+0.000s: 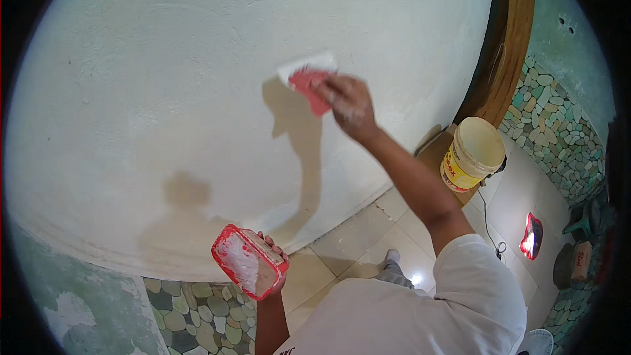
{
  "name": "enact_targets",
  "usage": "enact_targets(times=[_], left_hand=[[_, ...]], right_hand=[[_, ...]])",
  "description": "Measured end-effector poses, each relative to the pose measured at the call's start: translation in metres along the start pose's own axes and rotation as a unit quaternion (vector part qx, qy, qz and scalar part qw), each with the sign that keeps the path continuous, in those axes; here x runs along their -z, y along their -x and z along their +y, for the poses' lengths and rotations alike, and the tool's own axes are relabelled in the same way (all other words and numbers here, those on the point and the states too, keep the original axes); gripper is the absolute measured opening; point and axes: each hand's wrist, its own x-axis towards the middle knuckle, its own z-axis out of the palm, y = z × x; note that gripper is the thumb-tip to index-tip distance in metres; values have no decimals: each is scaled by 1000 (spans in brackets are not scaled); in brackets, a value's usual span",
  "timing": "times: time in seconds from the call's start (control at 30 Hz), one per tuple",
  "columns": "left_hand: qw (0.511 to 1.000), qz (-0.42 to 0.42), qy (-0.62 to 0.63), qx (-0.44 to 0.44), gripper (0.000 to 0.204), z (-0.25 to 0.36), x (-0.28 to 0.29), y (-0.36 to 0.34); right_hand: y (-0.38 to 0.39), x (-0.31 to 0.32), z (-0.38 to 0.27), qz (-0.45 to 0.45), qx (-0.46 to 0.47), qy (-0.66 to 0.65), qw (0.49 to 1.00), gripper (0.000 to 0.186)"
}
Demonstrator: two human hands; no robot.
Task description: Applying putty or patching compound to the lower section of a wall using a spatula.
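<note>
While the white paste is being spread, a red tray (248, 261) with white paste in it is held in the left hand (275, 256), low down and close to the body, over the floor (342, 243) where it meets the wall. The fingers of that hand are wrapped round the tray's far side. Higher up, a red scraper (307, 79) with a white edge is pinched in the right hand (348, 102) and pressed flat on the wall (164, 72). Most of the wall is already covered in smooth white. At the lower left edge of the wall, a patch of green and bare spots is still seen, so some work seems left there. Farther off, a yellow bucket (474, 153) is set on the floor by the wooden door frame (509, 46).
</note>
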Motion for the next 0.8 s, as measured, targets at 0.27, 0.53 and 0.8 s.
enact_targets(times=[0.27, 0.53, 0.8], left_hand=[[1000, 6, 8, 11, 95, -3, -5, -4], [999, -24, -17, -18, 85, -8, -4, -5], [1000, -6, 0, -12, 93, -7, 0, -1]], right_hand=[[17, 2, 75, -123, 22, 83, 989, 47], [60, 37, 41, -227, 52, -24, 972, 54], [-52, 5, 53, -46, 42, 61, 996, 50]])
